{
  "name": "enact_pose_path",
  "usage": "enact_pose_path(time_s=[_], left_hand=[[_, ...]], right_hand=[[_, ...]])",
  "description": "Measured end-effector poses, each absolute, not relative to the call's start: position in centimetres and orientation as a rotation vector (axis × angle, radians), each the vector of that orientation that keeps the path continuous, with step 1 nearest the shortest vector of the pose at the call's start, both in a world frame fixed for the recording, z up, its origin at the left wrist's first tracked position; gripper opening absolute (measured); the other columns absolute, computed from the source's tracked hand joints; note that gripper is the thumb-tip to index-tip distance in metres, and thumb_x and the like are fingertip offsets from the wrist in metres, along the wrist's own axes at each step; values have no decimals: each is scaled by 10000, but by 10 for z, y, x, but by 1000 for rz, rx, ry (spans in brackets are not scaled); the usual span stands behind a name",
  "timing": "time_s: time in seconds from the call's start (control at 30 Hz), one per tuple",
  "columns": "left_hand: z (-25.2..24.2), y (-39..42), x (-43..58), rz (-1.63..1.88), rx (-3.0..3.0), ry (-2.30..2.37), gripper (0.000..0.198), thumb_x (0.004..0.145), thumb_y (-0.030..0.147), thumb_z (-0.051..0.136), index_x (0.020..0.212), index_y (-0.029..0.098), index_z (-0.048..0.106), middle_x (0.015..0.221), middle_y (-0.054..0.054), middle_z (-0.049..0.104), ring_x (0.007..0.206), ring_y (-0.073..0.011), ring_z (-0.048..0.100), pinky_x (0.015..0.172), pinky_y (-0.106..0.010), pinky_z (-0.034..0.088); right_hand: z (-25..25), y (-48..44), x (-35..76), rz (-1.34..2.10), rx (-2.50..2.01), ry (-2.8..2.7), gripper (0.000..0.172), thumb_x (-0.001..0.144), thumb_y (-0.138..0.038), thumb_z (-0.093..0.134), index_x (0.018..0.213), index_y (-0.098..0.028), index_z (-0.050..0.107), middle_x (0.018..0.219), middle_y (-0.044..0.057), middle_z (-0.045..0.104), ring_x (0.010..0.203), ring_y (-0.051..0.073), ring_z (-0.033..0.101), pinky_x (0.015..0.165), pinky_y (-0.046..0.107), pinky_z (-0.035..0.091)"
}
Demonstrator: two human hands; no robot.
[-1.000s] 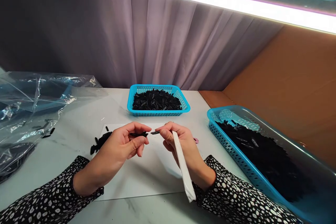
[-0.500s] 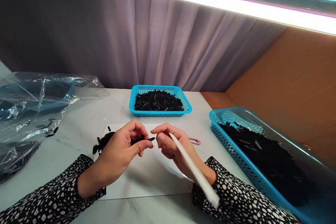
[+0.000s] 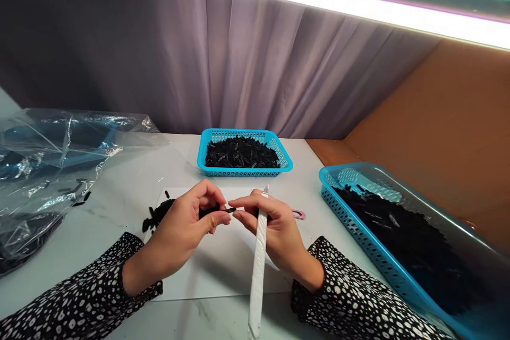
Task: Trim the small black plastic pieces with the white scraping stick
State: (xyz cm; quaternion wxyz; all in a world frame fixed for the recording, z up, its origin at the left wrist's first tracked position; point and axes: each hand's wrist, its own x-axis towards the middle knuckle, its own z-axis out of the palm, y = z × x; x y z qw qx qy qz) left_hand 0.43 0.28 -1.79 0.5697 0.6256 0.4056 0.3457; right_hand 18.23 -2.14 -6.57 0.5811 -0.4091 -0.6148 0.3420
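Observation:
My left hand [image 3: 186, 228] is closed, with a small narrow black piece [image 3: 229, 211] pinched between thumb and fingertips. Its end points right, toward my right hand [image 3: 274, 228], whose index finger and thumb close in at that tip. Tucked in my right hand is a long white-wrapped tool [image 3: 258, 271] with a pointed grey tip; it slants down toward me. Whether the right fingertips grip the black piece or only touch it, I cannot tell. Beside my left wrist lies a pile of similar black pieces [image 3: 159, 213], partly hidden by that hand, on a white sheet [image 3: 215, 276].
A blue basket [image 3: 245, 172] of black pieces stands at the back. Another larger blue basket [image 3: 358, 239], also loaded, is at the right. Clear plastic bags [image 3: 59, 154] cover the left side. A pink clip-like thing [image 3: 298, 214] lies behind my right hand. A lamp [image 3: 319, 5] hangs overhead.
My right hand has turned, so the white tool swings from slanting right to nearly upright, tip upward. Right index and thumb have come to the black piece's tip. The left hand barely moves.

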Motion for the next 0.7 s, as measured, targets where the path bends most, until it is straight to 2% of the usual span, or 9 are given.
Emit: enact_pose_path(time_s=[0.17, 0.33, 0.53, 0.7], left_hand=[[-17, 3, 4, 835, 1446, 916, 150, 831, 246, 716, 848, 206, 572, 784, 24, 598, 703, -130, 541, 605, -265, 436], [-19, 5, 1, 777, 1426, 952, 142, 926, 303, 610, 1029, 206, 600, 881, -5, 619, 769, -142, 539, 699, -299, 435], [-19, 7, 0, 766, 1462, 1001, 212, 934, 319, 569, 1097, 199, 630, 730, 26, 533, 710, -147, 500, 654, -297, 389], [-19, 6, 2, 799, 1403, 991, 272, 912, 334, 596, 1140, 188, 617, 753, 17, 566, 680, -140, 530, 657, -298, 419]], right_hand=[[-64, -22, 182, 808, -959, -1386, 59, 848, -292, 765, 859, -265, 817, 635, -15, 583, 588, 159, 492, 601, 317, 401], [-63, -21, 185, 774, -967, -1325, 53, 845, -276, 760, 864, -261, 807, 639, -22, 580, 576, 149, 476, 590, 311, 378], [-63, -19, 185, 801, -986, -1296, 99, 843, -327, 758, 872, -241, 797, 657, -20, 580, 585, 145, 477, 579, 301, 377], [-63, -20, 186, 886, -996, -1249, 157, 831, -376, 768, 821, -221, 783, 653, -12, 579, 587, 135, 461, 551, 286, 358]])
